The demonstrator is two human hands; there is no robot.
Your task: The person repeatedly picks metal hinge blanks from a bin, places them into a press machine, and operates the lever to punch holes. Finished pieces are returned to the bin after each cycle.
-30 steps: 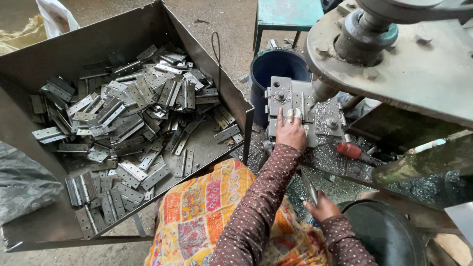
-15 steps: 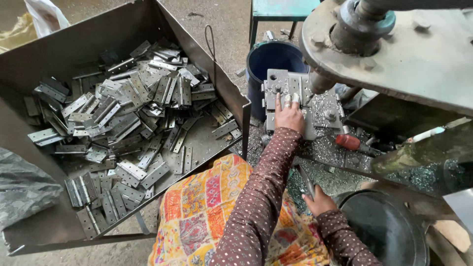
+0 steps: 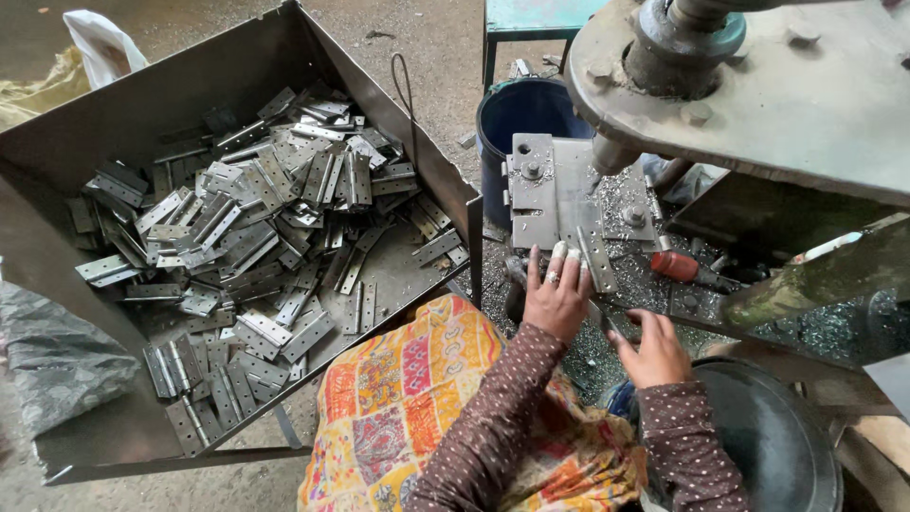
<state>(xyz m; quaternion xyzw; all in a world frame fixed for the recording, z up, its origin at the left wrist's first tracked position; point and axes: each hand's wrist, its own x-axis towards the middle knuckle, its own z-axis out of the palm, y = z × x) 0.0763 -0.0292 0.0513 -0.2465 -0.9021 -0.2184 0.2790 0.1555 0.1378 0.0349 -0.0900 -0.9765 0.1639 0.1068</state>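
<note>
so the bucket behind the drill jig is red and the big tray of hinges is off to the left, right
Not quite. The head view shows the bucket behind the drill jig is dark blue, not red. The rest holds: the big tray of hinges is off to the left.

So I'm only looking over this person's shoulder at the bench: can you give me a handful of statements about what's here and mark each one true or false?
1. The left hand rests at the near edge of the grey metal fixture plate. True.
2. The big metal bin holds wooden blocks. False: it holds a heap of flat metal hinges.
3. A dark blue bucket stands beyond the plate. True.
4. The right hand grips the red-handled tool. False: that tool lies apart on the bench; the hand holds a thin metal piece.
5. Metal shavings lie scattered on the plate. True.
</note>
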